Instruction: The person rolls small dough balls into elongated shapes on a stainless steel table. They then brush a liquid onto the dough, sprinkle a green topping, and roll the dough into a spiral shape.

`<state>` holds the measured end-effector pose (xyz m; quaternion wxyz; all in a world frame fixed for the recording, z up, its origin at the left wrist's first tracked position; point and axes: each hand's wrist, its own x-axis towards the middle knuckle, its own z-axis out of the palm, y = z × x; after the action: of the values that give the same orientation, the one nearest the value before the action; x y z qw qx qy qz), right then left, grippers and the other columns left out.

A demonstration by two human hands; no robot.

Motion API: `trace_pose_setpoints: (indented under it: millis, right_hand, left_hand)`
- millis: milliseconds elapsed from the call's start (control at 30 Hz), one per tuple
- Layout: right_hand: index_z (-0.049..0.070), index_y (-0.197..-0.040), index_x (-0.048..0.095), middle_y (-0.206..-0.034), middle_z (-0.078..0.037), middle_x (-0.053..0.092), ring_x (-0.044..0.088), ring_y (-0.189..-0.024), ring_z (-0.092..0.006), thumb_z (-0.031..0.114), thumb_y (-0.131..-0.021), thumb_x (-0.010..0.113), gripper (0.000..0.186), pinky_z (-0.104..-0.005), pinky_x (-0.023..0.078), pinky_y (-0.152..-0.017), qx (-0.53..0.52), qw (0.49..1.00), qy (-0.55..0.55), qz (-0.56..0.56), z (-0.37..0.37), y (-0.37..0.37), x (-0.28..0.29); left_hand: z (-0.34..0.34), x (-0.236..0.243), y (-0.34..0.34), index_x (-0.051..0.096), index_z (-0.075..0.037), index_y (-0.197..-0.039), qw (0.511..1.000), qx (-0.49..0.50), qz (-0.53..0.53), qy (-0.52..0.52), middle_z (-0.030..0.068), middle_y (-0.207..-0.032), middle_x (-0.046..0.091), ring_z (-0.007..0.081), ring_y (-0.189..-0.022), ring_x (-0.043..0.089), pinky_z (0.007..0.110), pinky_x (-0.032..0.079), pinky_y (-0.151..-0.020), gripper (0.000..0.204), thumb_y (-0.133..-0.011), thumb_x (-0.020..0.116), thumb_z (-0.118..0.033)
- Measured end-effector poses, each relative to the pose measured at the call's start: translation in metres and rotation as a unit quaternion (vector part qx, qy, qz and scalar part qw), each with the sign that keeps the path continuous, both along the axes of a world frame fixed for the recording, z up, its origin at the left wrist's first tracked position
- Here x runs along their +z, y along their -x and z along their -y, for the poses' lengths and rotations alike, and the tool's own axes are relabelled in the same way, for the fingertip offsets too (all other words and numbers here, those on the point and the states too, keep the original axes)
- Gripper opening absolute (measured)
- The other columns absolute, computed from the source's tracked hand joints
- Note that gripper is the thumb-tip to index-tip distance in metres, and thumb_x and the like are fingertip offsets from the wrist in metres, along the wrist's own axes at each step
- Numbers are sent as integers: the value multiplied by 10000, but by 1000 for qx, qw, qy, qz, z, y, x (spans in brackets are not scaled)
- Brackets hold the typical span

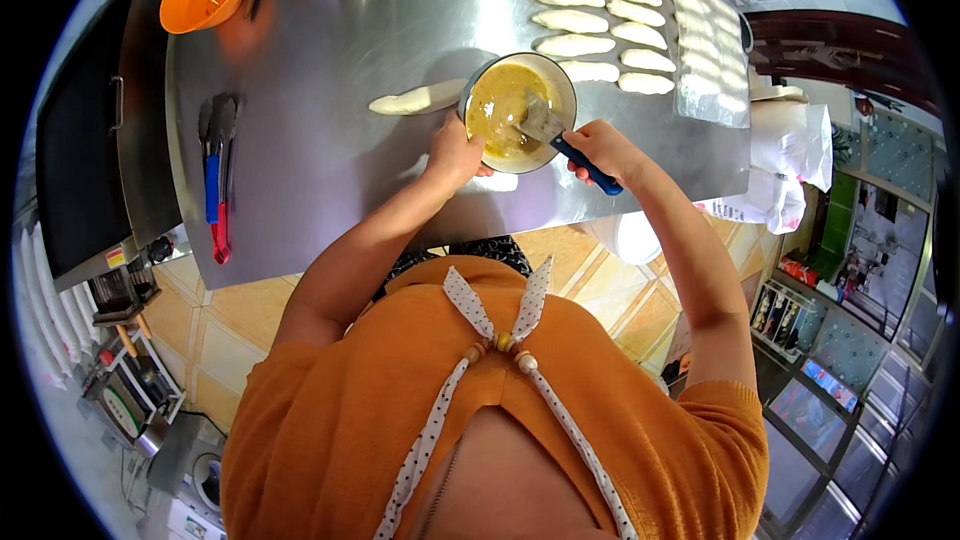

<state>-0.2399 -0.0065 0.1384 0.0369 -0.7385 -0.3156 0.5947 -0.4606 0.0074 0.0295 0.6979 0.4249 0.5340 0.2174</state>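
Bowl [563,89], pale, dark-rimmed, holds glossy yellow liquid [500,105]; left fingers [474,148] clasp it, right fingers [583,140] a scraper [543,124].

There's one white bowl [563,82], one scraper [545,127] (just one) and two tongs [212,182].

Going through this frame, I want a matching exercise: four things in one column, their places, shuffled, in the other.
Things
1. Cream-lined bowl
2. Scraper
3. Red-handled tongs
4. Orange bowl

Places
A. Beside the blue-handled tongs
B. Held by the left hand
C. Far left of the metal table
D. In the right hand's grip

Pairs: 1-B, 2-D, 3-A, 4-C
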Motion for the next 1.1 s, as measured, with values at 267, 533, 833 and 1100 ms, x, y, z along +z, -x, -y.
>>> trace_pose_setpoints:
  millis: [267,533,833,1100]
  right_hand:
    - [-71,-807,606,-684,-126,622,506,-426,-117,200,-966,522,325,-282,439,-387,-52,997,20,-56,19,-1,-13]
    - [29,-989,687,-953,-191,697,679,-890,-374,195,-958,513,242,-448,551,-773,403,861,-119,285,19,25,17]
    - [-77,-814,641,-591,-142,608,595,-464,-200,174,-953,467,336,-356,505,-480,71,990,-1,125,39,-16,20]
    - [-63,-791,630,-566,-86,582,533,-436,-155,246,-977,490,387,-321,468,-446,6,998,-62,29,27,-9,-7]
  left_hand:
    - [9,-8,1,368,145,-1150,997,-73,-18,6,323,-941,634,330,-584,703,361,601,-463,320,-900,495,-9]
    - [-5,4,-7,374,134,-1149,991,-106,12,75,308,-905,635,327,-563,695,361,595,-454,320,-905,504,-27]
    - [-8,31,-14,388,124,-1145,993,-54,-50,-91,267,-917,654,299,-553,692,349,597,-460,300,-896,501,0]
    - [1,21,-7,403,119,-1168,998,-59,-11,-15,258,-910,659,290,-556,696,342,585,-441,306,-907,500,-10]
